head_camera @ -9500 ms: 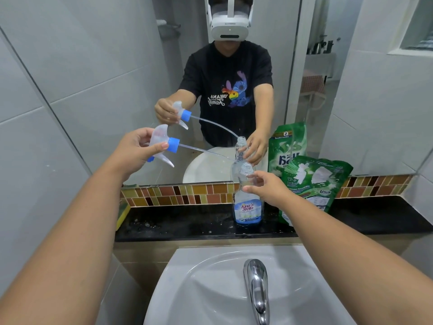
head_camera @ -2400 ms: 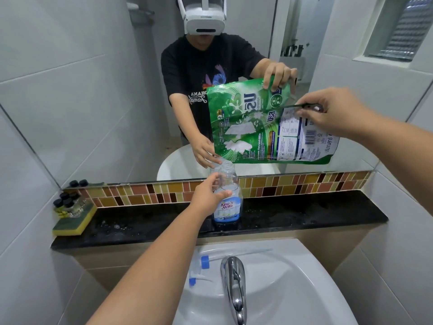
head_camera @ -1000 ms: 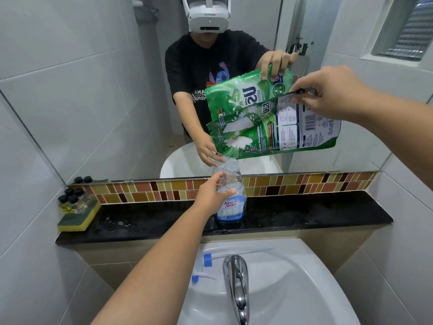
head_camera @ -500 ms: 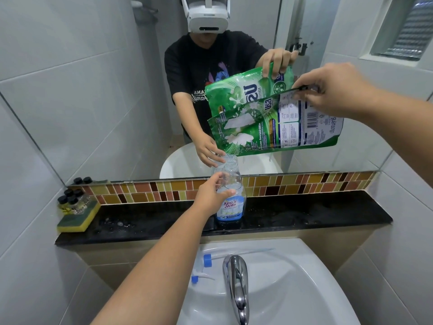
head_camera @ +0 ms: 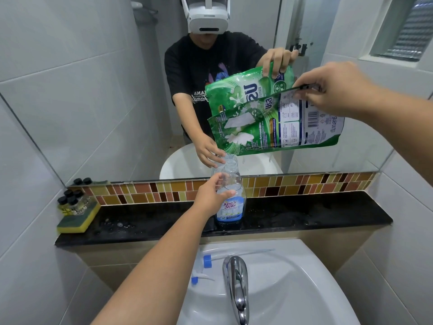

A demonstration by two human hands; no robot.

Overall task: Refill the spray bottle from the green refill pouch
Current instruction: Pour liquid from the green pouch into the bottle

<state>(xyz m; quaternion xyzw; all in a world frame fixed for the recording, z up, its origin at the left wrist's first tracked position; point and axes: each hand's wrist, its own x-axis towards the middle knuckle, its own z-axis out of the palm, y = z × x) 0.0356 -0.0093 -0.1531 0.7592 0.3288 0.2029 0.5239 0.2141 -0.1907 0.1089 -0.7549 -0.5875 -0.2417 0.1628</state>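
Note:
A clear spray bottle (head_camera: 232, 207) with a blue label stands uncapped on the black ledge (head_camera: 304, 214). My left hand (head_camera: 210, 195) grips its neck and shoulder. My right hand (head_camera: 332, 87) pinches the upper back corner of the green refill pouch (head_camera: 269, 130), which hangs tilted, its lower left corner just above the bottle's open mouth. Whether liquid is flowing I cannot tell. The bottle's spray head (head_camera: 201, 268), blue collar and long dip tube, lies in the white sink (head_camera: 293, 289).
A chrome tap (head_camera: 236, 285) rises at the sink's middle. A yellow-green sponge (head_camera: 77, 219) carrying several small black-capped bottles (head_camera: 70, 200) sits at the ledge's left end. A mirror (head_camera: 117, 90) above a mosaic tile strip reflects the person. Tiled walls close in on both sides.
The spray head was pulled out and laid in the sink. The pouch was lifted off the ledge and has tilted steadily steeper, its lower corner sinking toward the bottle mouth. My left hand stays on the bottle.

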